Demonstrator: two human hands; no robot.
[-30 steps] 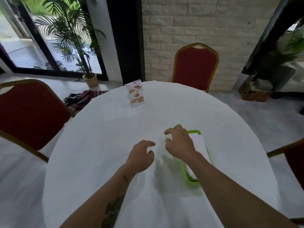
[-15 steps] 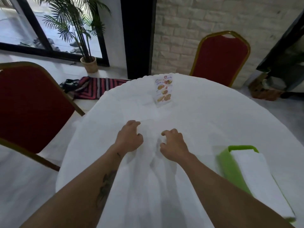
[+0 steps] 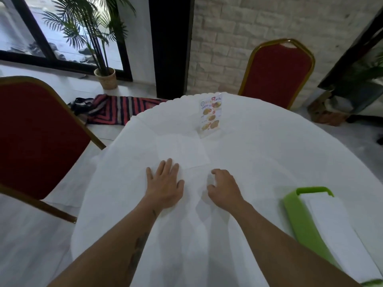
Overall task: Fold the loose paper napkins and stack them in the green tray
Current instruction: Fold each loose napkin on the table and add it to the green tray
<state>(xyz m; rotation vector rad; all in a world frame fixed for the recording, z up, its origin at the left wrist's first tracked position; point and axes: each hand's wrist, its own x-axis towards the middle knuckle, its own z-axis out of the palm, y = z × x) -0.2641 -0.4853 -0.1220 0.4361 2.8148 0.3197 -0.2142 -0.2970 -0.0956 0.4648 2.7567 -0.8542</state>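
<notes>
A loose white napkin (image 3: 182,151) lies unfolded on the white tablecloth, just beyond my hands, with more sheets overlapping it on its left. My left hand (image 3: 164,184) rests flat, fingers spread, its fingertips touching the near edge of that napkin. About a hand's width to the right, my right hand (image 3: 224,187) has its fingers curled down against the cloth; white on white hides whether it pinches a sheet. The green tray (image 3: 293,212) sits at the right near the table's edge, holding a stack of folded napkins (image 3: 335,235).
A standing menu card (image 3: 211,114) is on the far side of the round table (image 3: 269,154). Red chairs stand at the left (image 3: 37,137) and at the far side (image 3: 277,73). A striped cloth (image 3: 122,109) lies on the floor.
My hands have left the tray and moved left and farther out to the loose napkins. My left hand has gone from curled to flat and spread. My right hand stays curled.
</notes>
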